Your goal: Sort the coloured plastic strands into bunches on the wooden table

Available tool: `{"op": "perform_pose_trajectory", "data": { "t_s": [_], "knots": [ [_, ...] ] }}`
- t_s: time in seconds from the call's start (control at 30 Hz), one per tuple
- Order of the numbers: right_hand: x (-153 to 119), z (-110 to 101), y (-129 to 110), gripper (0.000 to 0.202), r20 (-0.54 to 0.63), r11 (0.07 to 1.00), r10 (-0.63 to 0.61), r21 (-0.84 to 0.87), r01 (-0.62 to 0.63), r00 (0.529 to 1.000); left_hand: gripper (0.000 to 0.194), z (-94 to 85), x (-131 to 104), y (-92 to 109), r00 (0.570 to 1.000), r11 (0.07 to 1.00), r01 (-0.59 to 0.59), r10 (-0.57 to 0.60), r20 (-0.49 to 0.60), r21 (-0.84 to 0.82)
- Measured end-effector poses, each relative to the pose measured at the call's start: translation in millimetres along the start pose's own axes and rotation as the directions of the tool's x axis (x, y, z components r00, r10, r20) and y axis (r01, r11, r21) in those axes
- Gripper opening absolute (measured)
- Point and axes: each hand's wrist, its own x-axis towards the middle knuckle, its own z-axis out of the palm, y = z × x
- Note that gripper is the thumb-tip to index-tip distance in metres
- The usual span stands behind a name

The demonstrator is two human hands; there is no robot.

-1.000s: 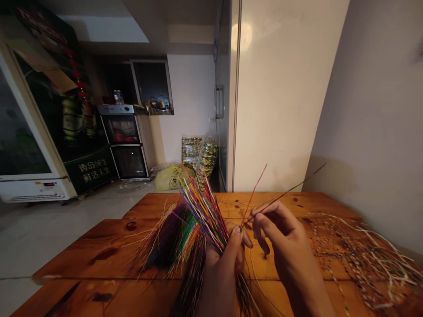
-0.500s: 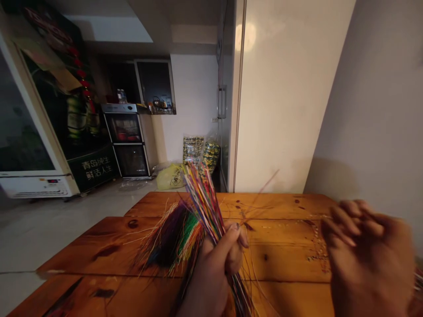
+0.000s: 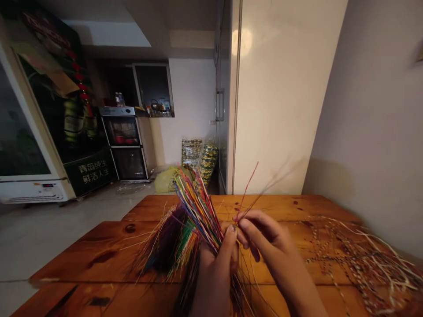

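A thick bundle of multicoloured cords [image 3: 200, 207] stands up out of my left hand [image 3: 220, 259], which is closed around it with the thumb on the near side. Beside that thumb, my right hand [image 3: 269, 240] pinches a few thin reddish cords [image 3: 247, 191] whose free ends fan up and to the right. The lower ends of the bundle hang below my left fist. Behind and left of it, a pile of dark, green and orange cords [image 3: 173, 240] lies on the wooden table [image 3: 109, 237].
On the table's right side spreads a tangle of beaded and pale strings [image 3: 370, 259]. Past the table are a tall light cabinet [image 3: 277, 101], a yellow plastic bag [image 3: 165, 179] on the floor, a two-door sterilizer-like cabinet [image 3: 124, 145] and a drinks fridge [image 3: 33, 145].
My right hand has come in from the far right to my left thumb and now pinches thin cords. The bundle in my left hand leans slightly more to the left.
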Motion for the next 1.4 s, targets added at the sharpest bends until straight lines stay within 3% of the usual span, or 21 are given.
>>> {"op": "perform_pose_trajectory", "data": {
  "t_s": [0.2,0.47,0.67,0.77,0.87,0.93,1.0,1.1,1.2,1.27,1.4],
  "knots": [
    [-1.6,-2.3,-2.3,0.023,-0.070,0.999,0.007,0.042,-0.004,0.998,0.035,-4.3,-1.8,-4.3,0.998,0.999,-0.031,0.029,0.058,0.044],
    [-1.7,-1.6,-1.2,0.020,0.005,0.986,0.041,0.161,-0.041,0.999,0.035,-5.3,-1.6,-8.6,0.999,0.997,-0.043,0.042,0.028,0.063],
    [-1.3,-1.2,0.4,0.016,-0.125,0.980,0.015,0.197,0.010,0.992,0.033,-4.0,-1.6,-10.4,0.999,0.997,0.016,-0.013,-0.030,0.073],
    [2.3,-8.7,-0.5,0.012,-0.355,0.942,-0.021,0.306,0.137,0.935,0.036,0.5,1.4,-5.9,0.998,0.996,0.067,-0.067,0.000,0.058],
    [6.1,-25.8,-2.5,0.013,-0.579,0.862,-0.004,0.411,0.296,0.815,0.036,-1.1,9.8,2.5,0.995,0.995,0.100,-0.099,-0.014,0.023],
    [7.5,-39.3,-3.4,0.015,-0.663,0.835,0.029,0.427,0.346,0.748,0.033,-7.4,17.8,11.4,0.995,0.993,0.055,-0.063,-0.075,-0.104],
    [8.1,-50.1,-3.4,0.016,-0.701,0.838,0.033,0.408,0.363,0.713,0.031,-16.0,25.0,22.7,0.984,0.956,-0.061,0.010,-0.177,-0.288],
    [9.1,-55.2,-1.5,0.015,-0.653,0.877,-0.015,0.355,0.324,0.757,0.027,-26.0,30.0,38.7,0.946,0.883,-0.236,0.114,-0.303,-0.405],
    [10.1,-46.2,1.9,0.016,-0.515,0.941,-0.020,0.279,0.190,0.857,0.027,-26.6,27.4,44.1,0.925,0.906,-0.294,0.189,-0.330,-0.305],
    [9.7,-36.2,3.4,0.018,-0.407,0.977,-0.004,0.193,0.090,0.914,0.028,-23.2,24.4,40.3,0.944,0.949,-0.245,0.187,-0.272,-0.200],
    [5.7,-18.7,1.4,0.023,-0.190,1.000,0.007,-0.010,-0.009,0.982,0.026,-15.3,20.4,26.3,0.996,0.998,-0.038,0.042,-0.077,0.059]
  ]
}}
